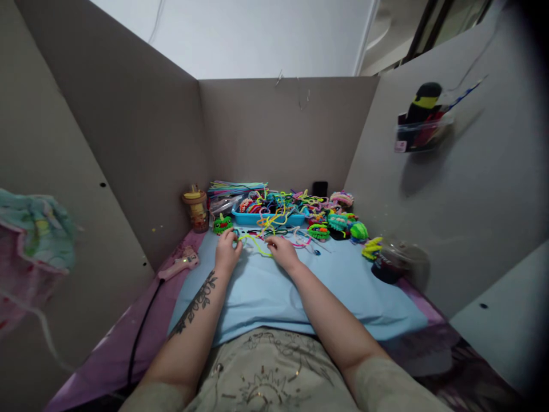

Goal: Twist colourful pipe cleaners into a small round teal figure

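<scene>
Both my hands rest far out on a light blue cloth (274, 292). My left hand (227, 250) has its fingers curled on one end of a yellow-green pipe cleaner (256, 242). My right hand (281, 249) pinches the same pipe cleaner a little to the right. Just beyond them lies a tangle of coloured pipe cleaners (278, 214) spilling from a blue tray (268, 218). A small green pipe-cleaner figure (222, 224) sits beside my left fingers.
Finished pipe-cleaner pieces (338, 220) lie at the right back. A pink glue gun (180, 264) with a black cord lies left. A jar (196, 210) stands in the back left corner, a dark cup (388, 264) on the right. Cardboard walls (141, 149) enclose the space.
</scene>
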`<control>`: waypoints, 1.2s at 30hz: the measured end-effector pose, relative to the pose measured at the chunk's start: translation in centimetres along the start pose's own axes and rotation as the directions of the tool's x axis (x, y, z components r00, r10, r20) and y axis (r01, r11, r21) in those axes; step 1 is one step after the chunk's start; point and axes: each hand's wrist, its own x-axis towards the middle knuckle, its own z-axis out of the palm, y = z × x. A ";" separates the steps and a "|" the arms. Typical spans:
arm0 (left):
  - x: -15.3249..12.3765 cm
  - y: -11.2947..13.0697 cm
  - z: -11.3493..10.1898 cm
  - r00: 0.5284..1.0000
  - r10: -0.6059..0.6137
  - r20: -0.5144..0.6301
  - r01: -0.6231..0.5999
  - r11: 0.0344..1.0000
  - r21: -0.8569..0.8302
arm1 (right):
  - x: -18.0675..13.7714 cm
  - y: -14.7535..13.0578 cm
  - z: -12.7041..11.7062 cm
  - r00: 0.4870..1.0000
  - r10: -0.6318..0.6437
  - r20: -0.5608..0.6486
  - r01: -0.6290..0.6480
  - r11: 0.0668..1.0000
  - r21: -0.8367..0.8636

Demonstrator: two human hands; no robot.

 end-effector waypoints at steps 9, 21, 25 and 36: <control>0.2 0.1 -0.3 0.997 -0.020 -0.069 0.020 1.000 0.005 | -1.0 -2.4 0.0 0.973 -0.167 0.160 0.158 0.985 0.068; 0.1 -0.1 -0.1 0.999 -0.010 -0.043 0.011 1.000 0.025 | -1.1 -3.9 -1.4 0.655 -0.493 0.572 0.125 0.818 0.561; 0.1 -0.2 -0.1 0.999 -0.021 -0.048 0.022 1.000 0.016 | -1.0 -3.3 -1.7 0.577 -0.506 0.641 0.085 0.818 0.569; -0.4 0.7 -0.2 0.995 0.100 0.024 -0.100 0.995 -0.027 | -0.6 -2.6 -0.6 0.996 -0.009 0.093 -0.041 0.854 0.519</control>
